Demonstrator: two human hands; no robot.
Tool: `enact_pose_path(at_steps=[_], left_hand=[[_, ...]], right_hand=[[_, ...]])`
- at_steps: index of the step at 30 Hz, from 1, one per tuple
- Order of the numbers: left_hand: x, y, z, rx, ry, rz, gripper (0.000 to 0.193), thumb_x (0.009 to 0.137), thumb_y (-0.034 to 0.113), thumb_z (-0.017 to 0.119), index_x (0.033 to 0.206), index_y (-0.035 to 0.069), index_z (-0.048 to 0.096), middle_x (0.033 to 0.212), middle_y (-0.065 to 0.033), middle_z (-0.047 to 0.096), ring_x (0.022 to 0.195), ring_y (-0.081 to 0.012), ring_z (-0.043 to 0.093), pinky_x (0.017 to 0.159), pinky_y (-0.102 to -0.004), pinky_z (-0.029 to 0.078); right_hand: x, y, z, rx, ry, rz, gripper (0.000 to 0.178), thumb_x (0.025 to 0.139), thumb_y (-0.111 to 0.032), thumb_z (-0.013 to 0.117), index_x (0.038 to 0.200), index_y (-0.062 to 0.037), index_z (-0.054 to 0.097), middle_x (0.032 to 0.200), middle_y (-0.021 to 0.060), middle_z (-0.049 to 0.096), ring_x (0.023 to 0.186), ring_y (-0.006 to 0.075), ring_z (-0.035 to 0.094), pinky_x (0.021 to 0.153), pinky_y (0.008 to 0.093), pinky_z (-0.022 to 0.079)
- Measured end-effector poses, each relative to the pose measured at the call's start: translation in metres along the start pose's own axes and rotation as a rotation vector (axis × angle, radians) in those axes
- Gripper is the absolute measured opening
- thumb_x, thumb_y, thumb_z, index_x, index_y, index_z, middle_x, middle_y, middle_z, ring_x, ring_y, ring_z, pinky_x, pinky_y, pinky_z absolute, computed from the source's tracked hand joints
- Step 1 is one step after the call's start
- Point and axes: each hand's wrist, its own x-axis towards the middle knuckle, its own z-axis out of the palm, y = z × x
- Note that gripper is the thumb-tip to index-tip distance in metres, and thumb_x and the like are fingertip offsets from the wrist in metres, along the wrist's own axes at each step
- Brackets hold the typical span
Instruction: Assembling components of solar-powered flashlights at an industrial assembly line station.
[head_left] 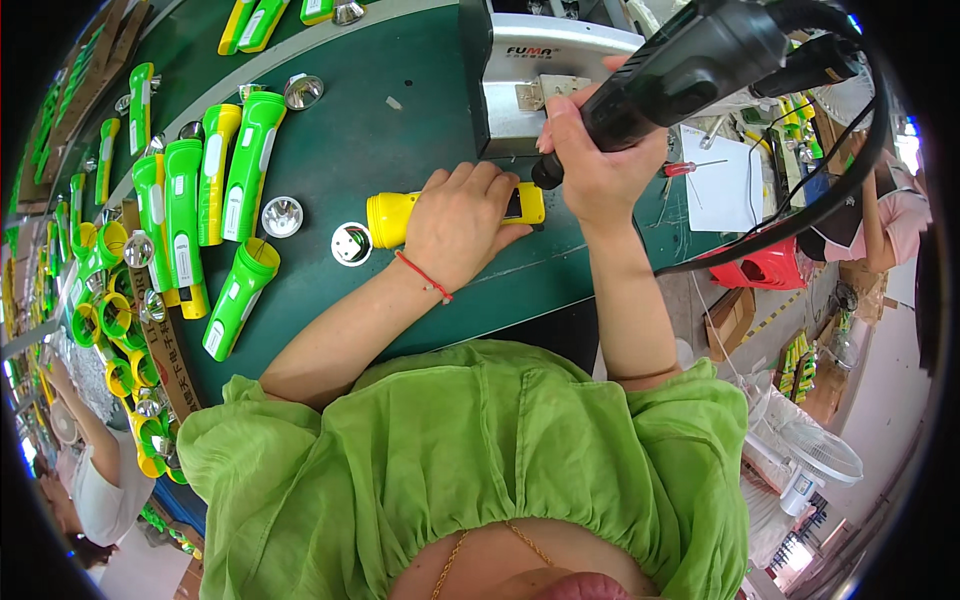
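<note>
My left hand (458,215) lies over a yellow flashlight (388,220), its fingers wrapped across the body and pressing it to the table. The flashlight lies on its side, wide head to the left; its dark-marked tail end shows past my fingertips. My right hand (608,172) grips a black electric screwdriver (680,88), tilted with its nose down toward the flashlight's tail. Whether the tip touches anything is hidden. Beside the flashlight's head sits a round silver reflector (351,244), and a second reflector (282,216) lies farther left.
Several green-and-yellow flashlights (183,215) lie on the green table (390,130) at left. A metal machine (515,70) stands at the far side. A red-handled screwdriver (680,169) rests near white paper (722,185). The black cable (790,225) loops at right. Other people sit on both sides.
</note>
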Motion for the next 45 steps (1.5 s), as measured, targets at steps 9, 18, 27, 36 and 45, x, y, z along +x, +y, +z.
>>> enact_pose_path(at_steps=[9,18,27,36,45], left_hand=[[-0.003,-0.010,-0.010,0.038,-0.026,-0.015,0.047,0.070,0.038,0.080,0.103,0.008,0.066,0.093,-0.0046,0.061,0.086,-0.0236,0.061,0.073,-0.0374,0.048],[-0.003,-0.011,-0.009,0.017,-0.038,-0.045,0.048,0.068,0.038,0.082,0.103,0.008,0.066,0.093,-0.0052,0.061,0.085,-0.0253,0.061,0.072,-0.0384,0.050],[-0.001,-0.011,-0.009,0.003,-0.040,-0.044,0.046,0.068,0.037,0.083,0.101,0.008,0.067,0.093,-0.0054,0.061,0.086,-0.0254,0.061,0.073,-0.0390,0.050],[-0.004,-0.013,-0.006,0.005,-0.026,-0.037,0.046,0.067,0.035,0.084,0.102,0.009,0.068,0.092,-0.0055,0.062,0.086,-0.0263,0.061,0.073,-0.0396,0.050],[-0.005,-0.011,-0.006,-0.010,-0.023,-0.040,0.046,0.067,0.034,0.084,0.102,0.009,0.067,0.093,-0.0054,0.062,0.086,-0.0263,0.061,0.073,-0.0399,0.050]], right_hand=[[0.025,-0.033,-0.020,0.250,0.063,-0.228,0.062,0.083,0.009,0.063,0.137,0.0051,0.032,0.075,0.0065,0.064,0.057,0.0138,0.061,0.056,0.0268,0.051],[0.053,-0.029,-0.005,0.093,0.033,-0.286,0.055,0.083,0.003,0.061,0.133,0.0027,0.037,0.068,0.0045,0.056,0.055,0.0132,0.057,0.053,0.0263,0.048],[0.036,-0.022,-0.021,0.125,-0.041,0.021,0.035,0.082,0.006,0.065,0.114,0.0060,0.051,0.068,0.0077,0.063,0.052,0.0149,0.060,0.053,0.0281,0.051],[-0.013,-0.041,-0.020,-0.019,-0.100,-0.113,0.063,0.084,0.003,0.060,0.135,0.0118,0.023,0.069,0.0114,0.060,0.053,0.0167,0.058,0.056,0.0329,0.053],[-0.026,-0.023,-0.014,-0.091,-0.138,-0.193,0.055,0.086,0.006,0.058,0.131,0.0079,0.026,0.071,0.0121,0.060,0.056,0.0167,0.058,0.059,0.0301,0.052]])
